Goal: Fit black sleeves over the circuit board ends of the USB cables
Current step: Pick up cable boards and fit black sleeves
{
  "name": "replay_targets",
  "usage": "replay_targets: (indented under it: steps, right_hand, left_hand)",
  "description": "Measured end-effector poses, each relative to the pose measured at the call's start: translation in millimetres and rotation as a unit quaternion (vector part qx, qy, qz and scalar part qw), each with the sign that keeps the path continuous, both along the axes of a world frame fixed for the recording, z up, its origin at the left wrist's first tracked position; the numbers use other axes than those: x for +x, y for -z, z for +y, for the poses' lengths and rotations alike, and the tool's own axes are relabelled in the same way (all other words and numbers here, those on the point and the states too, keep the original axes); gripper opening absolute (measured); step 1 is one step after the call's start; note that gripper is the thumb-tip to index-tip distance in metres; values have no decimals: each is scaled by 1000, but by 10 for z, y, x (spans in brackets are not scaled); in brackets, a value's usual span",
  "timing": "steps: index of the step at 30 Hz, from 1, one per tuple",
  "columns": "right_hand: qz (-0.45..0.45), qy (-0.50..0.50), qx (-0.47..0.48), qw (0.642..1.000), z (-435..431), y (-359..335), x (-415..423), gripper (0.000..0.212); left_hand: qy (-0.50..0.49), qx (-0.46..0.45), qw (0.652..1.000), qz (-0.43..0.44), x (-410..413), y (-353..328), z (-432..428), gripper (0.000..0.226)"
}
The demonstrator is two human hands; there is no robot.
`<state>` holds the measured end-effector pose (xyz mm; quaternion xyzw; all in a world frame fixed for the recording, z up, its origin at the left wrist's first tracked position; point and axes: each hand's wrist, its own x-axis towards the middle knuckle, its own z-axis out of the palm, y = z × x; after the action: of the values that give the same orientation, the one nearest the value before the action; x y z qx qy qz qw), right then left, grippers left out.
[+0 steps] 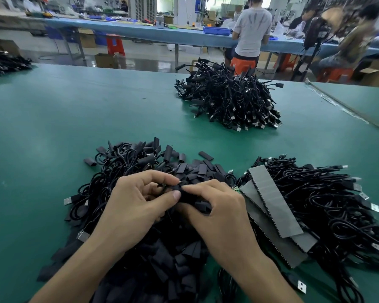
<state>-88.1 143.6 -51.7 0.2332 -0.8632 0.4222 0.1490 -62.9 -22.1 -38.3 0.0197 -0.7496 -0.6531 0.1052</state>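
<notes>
Progress is judged to be partway. A tall heap of far cables [228, 99] is seen on the counter [53, 119] well beyond the hands. Many of its ends look covered in black, so it is taken for finished stock, though this cannot be confirmed at that range. Loose black sleeves [173, 259] are piled just in front of the person, mixed with coiled cables [118, 162]. To the right, a further bundle of cables [315, 193] lies under grey strips [271, 200], with a small green board end [235, 189] showing at its near edge. This bundle is judged to be waiting for sleeves, so much work is left.

The left hand [136, 206] and the right hand [219, 211] are held together over the sleeve pile. The left fingers [158, 174] are curled, and a thin cable end [179, 182] with a small metal tip is pinched between thumb and forefinger. The right fingers [197, 188] are curled round a held sleeve [188, 196]. Whether the cable end has entered that sleeve cannot be told
</notes>
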Motion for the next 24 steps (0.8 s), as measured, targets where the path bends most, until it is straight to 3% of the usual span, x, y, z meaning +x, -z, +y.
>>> replay_targets:
  steps: [6, 13, 20, 24]
  right_hand:
    - [41, 11, 20, 999, -17, -25, 35, 32]
    - [-12, 6, 1, 1000, 69, -19, -41, 30]
    - [-16, 20, -25, 999, 163, -36, -103, 24]
    - [-12, 19, -26, 999, 185, -43, -127, 20]
  left_hand:
    - [3, 0, 1000, -7, 6, 8, 6, 23]
    - [-22, -2, 1000, -4, -20, 39, -12, 27]
    - [-12, -25, 999, -19, -18, 29, -5, 10]
    - [-19, -43, 999, -19, 8, 5, 3, 14]
